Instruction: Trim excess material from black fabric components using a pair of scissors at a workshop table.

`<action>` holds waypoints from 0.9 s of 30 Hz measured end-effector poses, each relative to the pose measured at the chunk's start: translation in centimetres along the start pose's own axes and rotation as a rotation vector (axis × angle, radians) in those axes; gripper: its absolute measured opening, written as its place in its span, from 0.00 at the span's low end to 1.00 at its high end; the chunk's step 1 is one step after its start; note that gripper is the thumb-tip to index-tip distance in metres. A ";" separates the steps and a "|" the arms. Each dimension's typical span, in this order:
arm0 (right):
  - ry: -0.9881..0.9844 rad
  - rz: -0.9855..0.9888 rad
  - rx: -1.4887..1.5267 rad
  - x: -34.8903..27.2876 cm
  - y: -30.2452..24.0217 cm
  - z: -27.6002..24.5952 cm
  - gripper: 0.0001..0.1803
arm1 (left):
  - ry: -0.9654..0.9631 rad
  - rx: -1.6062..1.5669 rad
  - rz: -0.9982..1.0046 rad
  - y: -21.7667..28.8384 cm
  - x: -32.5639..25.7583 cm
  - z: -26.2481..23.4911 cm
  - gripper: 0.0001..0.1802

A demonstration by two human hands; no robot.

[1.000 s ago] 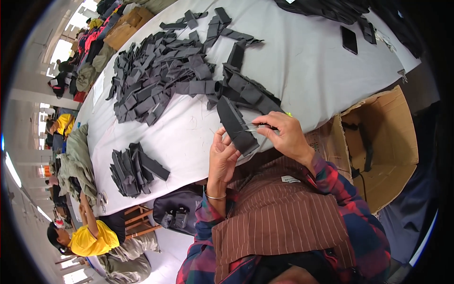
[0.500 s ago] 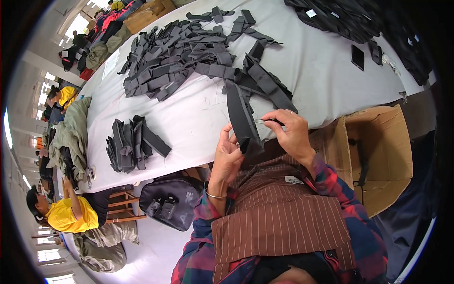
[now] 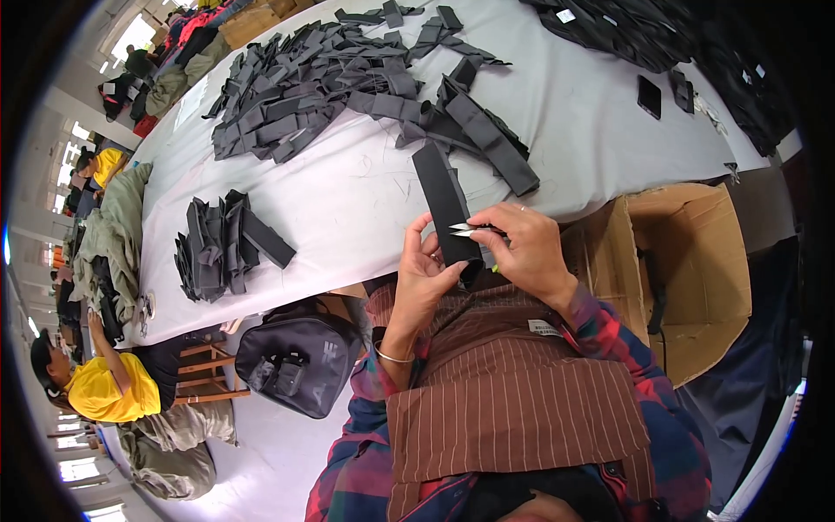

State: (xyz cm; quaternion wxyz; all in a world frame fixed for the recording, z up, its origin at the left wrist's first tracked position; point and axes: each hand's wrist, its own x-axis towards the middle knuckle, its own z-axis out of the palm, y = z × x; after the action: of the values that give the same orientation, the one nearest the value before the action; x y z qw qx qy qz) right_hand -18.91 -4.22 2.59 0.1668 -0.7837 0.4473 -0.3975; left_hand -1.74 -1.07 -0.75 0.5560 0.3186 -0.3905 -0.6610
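My left hand [image 3: 424, 275] pinches the near end of a long black fabric strip [image 3: 444, 200] that stands up over the table's front edge. My right hand [image 3: 524, 250] grips small metal thread snips [image 3: 470, 230], their blades pointing left and touching the strip. Both hands meet just above my brown striped apron [image 3: 513, 400]. A big loose heap of similar black fabric pieces [image 3: 330, 83] covers the far part of the white table [image 3: 348, 200]. A smaller stack of black pieces [image 3: 222, 248] lies to my left near the table edge.
An open cardboard box [image 3: 687, 270] stands at my right beside the table. A black bag [image 3: 291, 357] rests on a wooden stool at my left. A person in a yellow top [image 3: 109, 387] sits further left. More dark fabric [image 3: 626, 30] lies at the far right.
The strip has stayed in my hands while the view shifted down and right. My right hand has brought the snips' blades against the strip.
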 end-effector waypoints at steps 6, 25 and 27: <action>0.053 -0.093 -0.012 -0.5 0.1 1.3 0.06 | 0.020 0.069 0.020 -0.9 -0.3 -0.2 0.41; -0.113 -0.017 0.092 0.0 1.2 2.1 0.07 | 0.153 0.004 -0.062 -0.8 -1.1 -0.8 0.39; -0.103 -0.023 0.069 -0.2 1.1 2.5 0.07 | 0.156 0.016 -0.064 -1.4 -1.0 -1.1 0.39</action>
State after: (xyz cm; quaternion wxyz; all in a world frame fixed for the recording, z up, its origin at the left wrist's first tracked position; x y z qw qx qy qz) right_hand -17.72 -4.86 0.25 0.2116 -0.8020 0.4151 -0.3738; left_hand -1.33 -0.18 -2.51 0.5608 0.3859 -0.3411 -0.6483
